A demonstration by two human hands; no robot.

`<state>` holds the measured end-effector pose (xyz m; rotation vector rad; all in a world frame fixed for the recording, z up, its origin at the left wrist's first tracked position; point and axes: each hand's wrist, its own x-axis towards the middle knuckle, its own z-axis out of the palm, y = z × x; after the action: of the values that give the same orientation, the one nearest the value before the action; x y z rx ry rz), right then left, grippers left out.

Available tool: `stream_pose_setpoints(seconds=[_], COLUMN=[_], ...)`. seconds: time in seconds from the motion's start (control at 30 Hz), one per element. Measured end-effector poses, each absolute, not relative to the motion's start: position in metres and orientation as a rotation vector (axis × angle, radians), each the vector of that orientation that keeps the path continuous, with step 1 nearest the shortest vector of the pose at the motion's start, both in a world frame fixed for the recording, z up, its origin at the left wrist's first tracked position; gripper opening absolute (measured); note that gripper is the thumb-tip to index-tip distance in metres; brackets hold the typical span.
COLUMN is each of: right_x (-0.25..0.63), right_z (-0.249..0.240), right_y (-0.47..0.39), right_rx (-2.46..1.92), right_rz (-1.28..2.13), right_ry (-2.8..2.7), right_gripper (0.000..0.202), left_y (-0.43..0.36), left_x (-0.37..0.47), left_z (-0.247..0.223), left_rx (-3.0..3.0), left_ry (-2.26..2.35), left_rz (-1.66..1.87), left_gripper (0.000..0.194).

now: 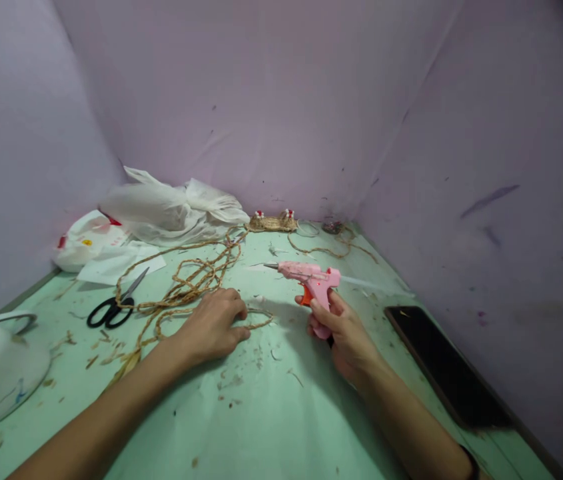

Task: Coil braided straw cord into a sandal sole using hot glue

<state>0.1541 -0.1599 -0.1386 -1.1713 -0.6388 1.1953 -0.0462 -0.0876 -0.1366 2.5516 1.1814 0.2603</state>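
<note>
One pink glue gun (308,273) held up over the counter (261,420), right fingers (326,319) curled around its handle, tip toward the left. A clear stick (371,285) poking out of its back. Low down, left fingers (234,303) bent over a loop of brown rope (194,293); hard to tell if pinching or just touching. More rope in a messy heap, just past the left fingers and to their left. Black scissors (124,301) farther left. Pale green paint under all the fingers, dirty with brown bits and specks. To the right of the right fingers, a black phone (446,369). Well past the left fingers, white plastic bags (171,210). Far ahead of both, a small woven thing (271,225) with red and white beads, near the back wall (286,120). Purple walls on three sides, with dark smudges.
</note>
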Motion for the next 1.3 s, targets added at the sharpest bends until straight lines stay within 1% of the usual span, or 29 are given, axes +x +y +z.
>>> stream_pose_setpoints(seconds=[0.07, 0.13, 0.2, 0.33, 0.5, 0.6, 0.67, 0.77, 0.83, 0.9, 1.03, 1.1, 1.2, 1.3], right_x=[0.152, 0.148, 0.145, 0.139, 0.138, 0.14, 0.142, 0.146, 0.147, 0.147, 0.146, 0.145, 0.147, 0.154], right_z=[-0.146, -0.149, -0.149, -0.145, -0.148, -0.15, -0.15, -0.15, -0.15, -0.152, -0.158, -0.159, -0.158, -0.154], right_y=[-0.159, -0.158, -0.157, -0.158, -0.159, -0.158, -0.158, -0.159, -0.16, -0.161, -0.162, -0.162, -0.161, -0.16], right_rx=[-1.247, -1.314, -1.355, -1.381, -1.429, -1.46, -1.474, -1.498, -1.524, -1.559, -1.619, -1.639, -1.666, -1.682], right_rz=[1.151, 1.125, 1.12, 1.153, 1.151, 1.117, 1.094, 1.04, 0.993, 0.944, 0.865, 0.834, 0.776, 0.729], right_ry=[-0.641, -0.643, -0.662, -0.729, -0.746, -0.74, -0.758, -0.811, -0.859, -0.908, -0.988, -1.004, -0.969, -0.863], right_gripper=[0.028, 0.026, 0.028, 0.04, 0.029, 0.028, 0.027, 0.025, 0.024, 0.023, 0.021, 0.02, 0.018, 0.018], left_y=[-0.089, -0.092, -0.096, -0.105, -0.113, -0.113, -0.112, -0.114, -0.117, -0.123, -0.134, -0.137, -0.14, -0.144], left_x=[-0.047, -0.046, -0.043, -0.035, -0.029, -0.031, -0.035, -0.042, -0.044, -0.043, -0.034, -0.031, -0.031, -0.032], left_z=[-0.138, -0.139, -0.14, -0.14, -0.141, -0.142, -0.144, -0.148, -0.153, -0.158, -0.165, -0.168, -0.17, -0.168], left_rx=[2.535, 2.51, 2.476, 2.387, 2.314, 2.226, 2.205, 2.374, 2.51, 2.567, 2.508, 2.484, 2.448, 2.434], left_ry=[1.149, 1.116, 1.086, 1.031, 1.009, 1.001, 1.022, 1.062, 1.052, 1.081, 1.237, 1.269, 1.221, 1.053], left_rz=[0.302, 0.342, 0.389, 0.477, 0.505, 0.533, 0.626, 0.954, 1.092, 1.027, 0.674, 0.582, 0.64, 0.927], left_gripper=[0.009, 0.014, 0.017, 0.012, 0.009, 0.013, 0.015, 0.014, 0.016, 0.018, 0.02, 0.02, 0.019, 0.015])
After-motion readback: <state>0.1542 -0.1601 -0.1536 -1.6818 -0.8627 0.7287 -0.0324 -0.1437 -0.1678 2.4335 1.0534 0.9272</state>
